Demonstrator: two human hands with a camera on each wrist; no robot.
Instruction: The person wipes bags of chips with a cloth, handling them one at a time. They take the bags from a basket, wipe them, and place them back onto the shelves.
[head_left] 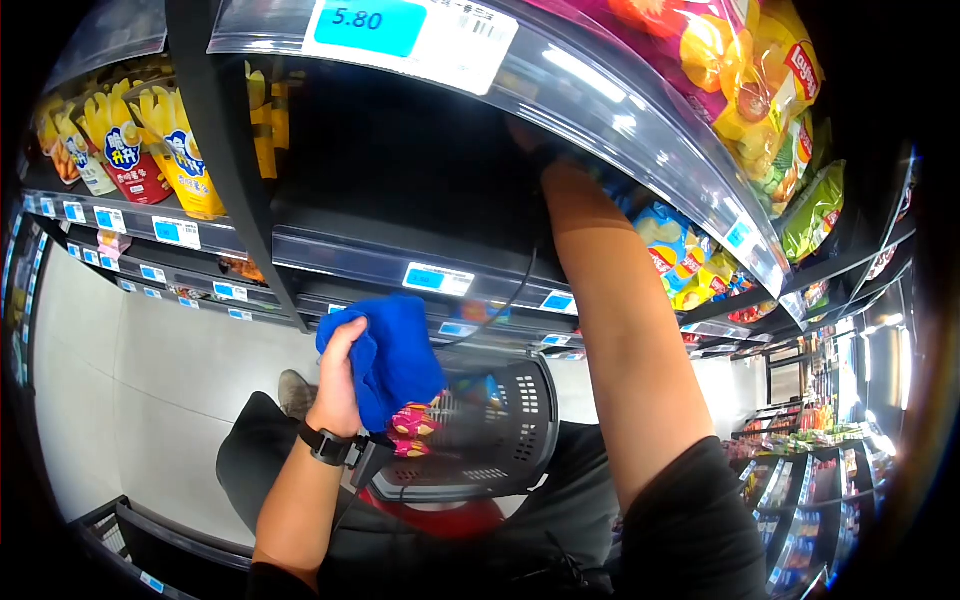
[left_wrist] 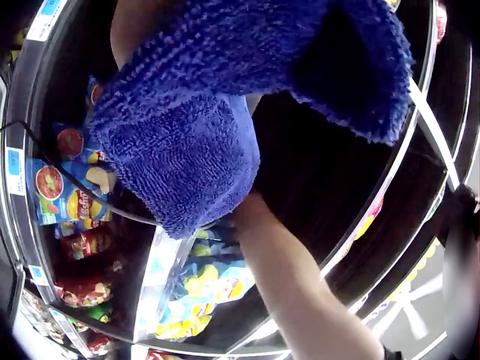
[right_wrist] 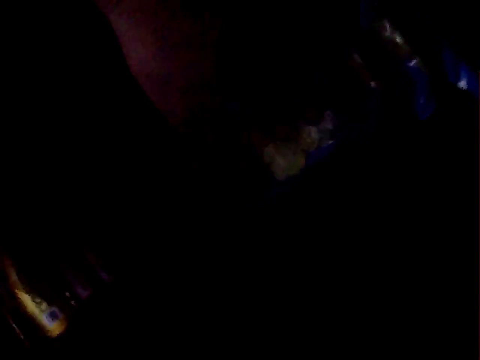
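Observation:
My left hand (head_left: 338,388) grips a folded blue fluffy cloth (head_left: 395,350), thumb over its edge, above a dark plastic basket (head_left: 535,425). In the left wrist view the same cloth (left_wrist: 180,150) hangs in front of the dark shelf. My right arm reaches deep into the shelf (head_left: 390,170) under the upper price rail; the right hand (head_left: 527,138) is mostly lost in shadow. The right wrist view is nearly black, with a dim part of the hand (right_wrist: 169,60) at the top and faint packets beyond. I cannot tell what its fingers do.
Blue Lay's chip bags (head_left: 662,235) stand right of the right arm. Yellow snack pouches (head_left: 185,150) fill the left shelf behind a dark upright post (head_left: 225,150). More chip bags (head_left: 770,90) sit above right. Pink packets (head_left: 415,425) show at the basket, and a cable crosses the shelf front.

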